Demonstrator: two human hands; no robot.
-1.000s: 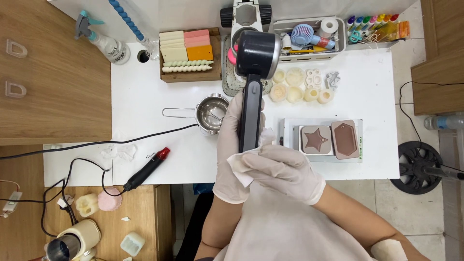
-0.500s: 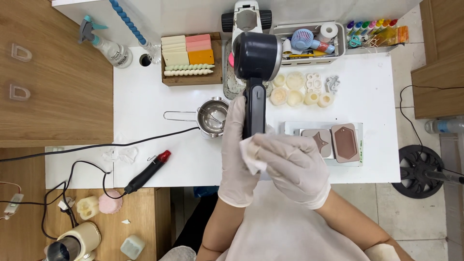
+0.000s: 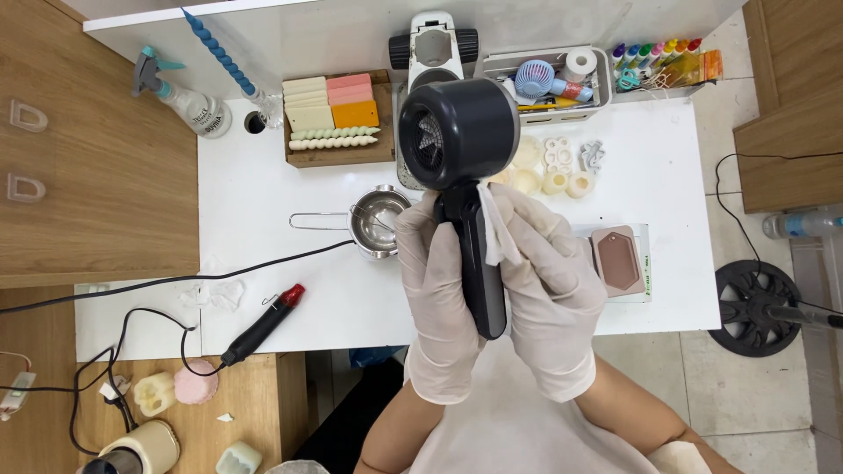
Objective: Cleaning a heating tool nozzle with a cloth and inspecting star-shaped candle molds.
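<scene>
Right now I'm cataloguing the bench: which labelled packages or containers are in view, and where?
Clear plastic spray bottle with teal trigger: far left table corner, lying tilted, white label.
Row of small dye bottles with coloured caps: far right corner, upright.
Clear plastic water bottle: on the floor, right, lying down.

bright even overhead light, sharp, soft shadows

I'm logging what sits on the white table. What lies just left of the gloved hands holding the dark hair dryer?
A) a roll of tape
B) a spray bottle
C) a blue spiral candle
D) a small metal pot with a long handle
D: the small metal pot sits beside the left hand, which grips the hair dryer handle along with the right hand.
</scene>
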